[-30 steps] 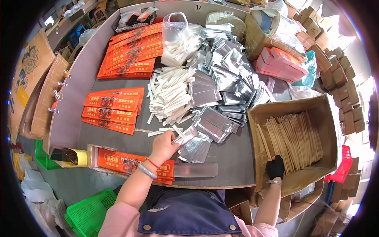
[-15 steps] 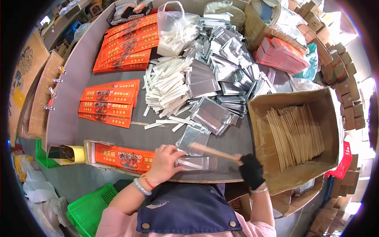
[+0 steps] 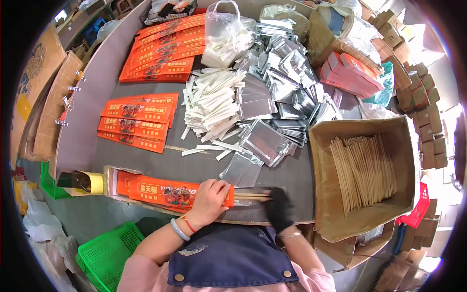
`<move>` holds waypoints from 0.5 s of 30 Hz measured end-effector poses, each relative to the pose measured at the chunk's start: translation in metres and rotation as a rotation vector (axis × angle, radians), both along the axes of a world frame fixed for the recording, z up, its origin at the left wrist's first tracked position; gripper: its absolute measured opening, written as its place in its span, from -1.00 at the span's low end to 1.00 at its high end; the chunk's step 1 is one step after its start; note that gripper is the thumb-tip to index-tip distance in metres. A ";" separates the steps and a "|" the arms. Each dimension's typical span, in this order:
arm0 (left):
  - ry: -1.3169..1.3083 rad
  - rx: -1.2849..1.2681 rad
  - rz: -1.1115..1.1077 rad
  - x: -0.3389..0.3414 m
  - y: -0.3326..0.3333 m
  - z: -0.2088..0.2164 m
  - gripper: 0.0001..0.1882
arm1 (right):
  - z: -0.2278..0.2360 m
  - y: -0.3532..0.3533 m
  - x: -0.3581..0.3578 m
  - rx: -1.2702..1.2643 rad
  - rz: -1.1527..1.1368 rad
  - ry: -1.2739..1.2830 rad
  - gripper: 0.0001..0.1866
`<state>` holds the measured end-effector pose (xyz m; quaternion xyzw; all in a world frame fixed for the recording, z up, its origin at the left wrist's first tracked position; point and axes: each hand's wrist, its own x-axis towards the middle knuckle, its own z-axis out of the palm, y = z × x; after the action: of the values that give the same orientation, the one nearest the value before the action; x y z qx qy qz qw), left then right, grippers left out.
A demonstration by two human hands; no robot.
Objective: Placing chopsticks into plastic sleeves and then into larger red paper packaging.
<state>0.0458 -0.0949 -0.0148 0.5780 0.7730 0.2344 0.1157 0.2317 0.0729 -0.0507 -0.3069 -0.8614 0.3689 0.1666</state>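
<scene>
With our left hand's fingers (image 3: 224, 189), we clamp the right end of a red sleeve (image 3: 168, 192) near the counter's (image 3: 296, 173) front edge — our black-gloved right hand (image 3: 279, 208), blurred, grips chopsticks (image 3: 249, 196) reaching that end.

White and yellow lettering (image 3: 148, 188) marks the red sleeve (image 3: 168, 193) at lower left, the mid-left stack (image 3: 136, 124) and upper-left stack (image 3: 163, 51)

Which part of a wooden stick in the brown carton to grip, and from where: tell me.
Probably pinch a leftmost wooden stick by its near end, coming from above and the near side: it is thin, that end lies closest, and the carton is open on top with room to the stick's left.
</scene>
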 end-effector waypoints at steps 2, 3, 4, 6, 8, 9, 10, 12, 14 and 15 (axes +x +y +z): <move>0.006 0.011 -0.014 0.001 0.006 -0.003 -0.30 | 0.000 -0.035 -0.037 -0.083 0.243 0.247 -0.63; 0.015 0.022 -0.015 -0.003 0.007 -0.003 -0.37 | 0.012 -0.043 -0.044 -0.349 0.254 0.249 -0.55; 0.022 0.024 -0.016 -0.008 0.008 0.000 -0.37 | 0.024 -0.048 -0.048 -0.616 0.264 0.253 -0.47; 0.209 -0.007 -0.127 -0.010 0.007 0.010 -0.45 | 0.029 -0.027 -0.032 -0.366 0.132 0.140 -0.29; 0.256 0.003 -0.123 -0.005 0.011 0.012 -0.54 | 0.055 -0.014 -0.030 0.151 0.222 0.026 -0.24; 0.208 -0.153 -0.247 -0.007 0.011 0.026 -0.62 | 0.059 -0.013 -0.027 0.240 0.329 -0.104 -0.25; 0.164 -0.304 -0.371 -0.015 0.018 0.043 -0.70 | 0.061 -0.007 -0.028 0.338 0.431 -0.229 -0.26; 0.168 -0.240 -0.343 -0.045 0.015 0.073 -0.79 | 0.068 0.003 -0.021 0.265 0.429 -0.313 -0.31; 0.093 -0.047 -0.267 -0.098 0.004 0.074 -0.82 | 0.076 0.016 -0.007 0.359 0.128 -0.148 -0.32; 0.143 -0.034 -0.127 -0.115 0.006 0.083 -0.79 | 0.070 0.022 0.001 0.292 0.053 -0.168 -0.33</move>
<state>-0.0695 -0.0894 0.0680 0.6390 0.7450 0.1717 0.0845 0.2323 0.0950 0.0191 -0.2866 -0.9244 0.2173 0.1270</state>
